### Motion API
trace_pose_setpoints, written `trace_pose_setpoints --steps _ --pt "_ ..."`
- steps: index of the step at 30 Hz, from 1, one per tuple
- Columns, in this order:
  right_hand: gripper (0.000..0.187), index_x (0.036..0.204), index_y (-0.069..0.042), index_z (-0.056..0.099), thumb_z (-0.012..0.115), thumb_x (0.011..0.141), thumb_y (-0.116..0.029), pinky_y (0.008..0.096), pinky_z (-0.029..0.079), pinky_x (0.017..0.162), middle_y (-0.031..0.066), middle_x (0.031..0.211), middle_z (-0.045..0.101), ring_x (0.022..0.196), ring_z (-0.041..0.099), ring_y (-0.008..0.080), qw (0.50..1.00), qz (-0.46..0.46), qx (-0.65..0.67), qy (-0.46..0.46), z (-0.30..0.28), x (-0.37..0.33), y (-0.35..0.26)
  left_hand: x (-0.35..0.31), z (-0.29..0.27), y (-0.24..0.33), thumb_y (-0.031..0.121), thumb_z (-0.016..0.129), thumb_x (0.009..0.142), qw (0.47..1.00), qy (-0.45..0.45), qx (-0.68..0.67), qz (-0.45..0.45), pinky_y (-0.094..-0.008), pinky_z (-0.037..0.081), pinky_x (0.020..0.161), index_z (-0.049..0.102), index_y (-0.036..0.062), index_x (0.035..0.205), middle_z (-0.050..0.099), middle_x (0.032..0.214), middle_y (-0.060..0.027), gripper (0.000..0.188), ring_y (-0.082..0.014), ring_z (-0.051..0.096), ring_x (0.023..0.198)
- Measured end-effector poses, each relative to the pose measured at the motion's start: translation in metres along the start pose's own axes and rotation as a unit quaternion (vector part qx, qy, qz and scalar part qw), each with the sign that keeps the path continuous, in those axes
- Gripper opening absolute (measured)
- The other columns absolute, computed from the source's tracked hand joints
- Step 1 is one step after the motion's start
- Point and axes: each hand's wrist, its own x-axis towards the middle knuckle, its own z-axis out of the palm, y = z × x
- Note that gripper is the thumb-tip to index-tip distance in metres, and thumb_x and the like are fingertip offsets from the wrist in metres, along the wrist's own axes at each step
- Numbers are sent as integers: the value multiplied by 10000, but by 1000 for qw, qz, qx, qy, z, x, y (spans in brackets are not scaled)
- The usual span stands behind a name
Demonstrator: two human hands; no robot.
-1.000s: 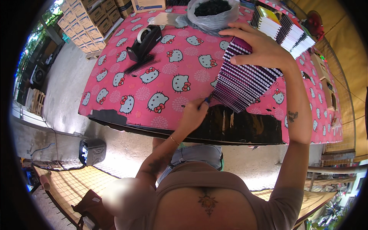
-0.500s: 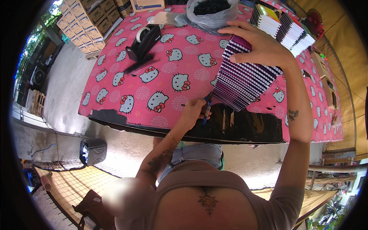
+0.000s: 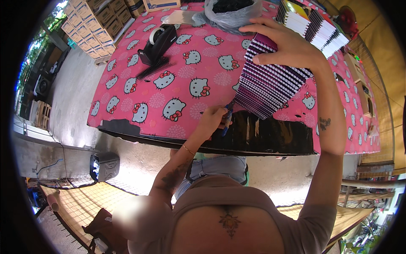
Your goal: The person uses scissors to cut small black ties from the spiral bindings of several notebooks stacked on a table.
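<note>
Pink cartoon-cat cloth covers the counter (image 3: 169,84). A fanned stack of spiral notebooks (image 3: 270,89) runs from one o'clock down toward its near edge, the right hand (image 3: 287,46) spread flat on top. At the stack's lower end, the left hand (image 3: 213,122) grips a small blue tool (image 3: 228,114), fingers closed. A black tape dispenser (image 3: 158,42) sits at eleven o'clock.

Table (image 3: 139,127) ahead of the person. Stack of spiral notebooks (image 3: 266,86) on it, right of centre, near the front edge; right hand (image 3: 287,46) on top, left hand (image 3: 211,122) at the lower left corner. Tape dispenser (image 3: 158,42) far left. Plastic bag (image 3: 230,12) behind the stack. More notebooks (image 3: 315,27) far right. Cartons (image 3: 91,25) beyond the left edge.
</note>
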Motion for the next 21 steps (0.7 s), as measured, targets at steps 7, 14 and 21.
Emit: trace_pose_setpoints --steps 7,14,21 --pt "687 1379 -213 497 715 769 -439 410 319 1103 136 1477 371 1346 374 338 999 16 23 -24 -6 -1 -7 0 4 -3 172 497 924 993 18 77 88 -316 516 542 625 -41 923 621 743 -109 248 -192 651 624" --pt "689 1378 -210 498 715 769 -447 408 312 1108 138 1476 373 1349 374 330 999 11 20 -28 -4 -1 -3 -17 35 5 155 526 882 755 186 518 357 -399 517 645 668 19 1001 630 799 -218 230 -368 642 686" --pt "678 1377 -209 496 712 777 -439 402 313 1109 144 1470 377 1348 375 328 999 7 28 -20 -3 -2 -2 -3 5 6 199 495 928 997 -14 -76 -29 -364 578 637 571 -18 1051 646 845 -147 261 -272 685 733"
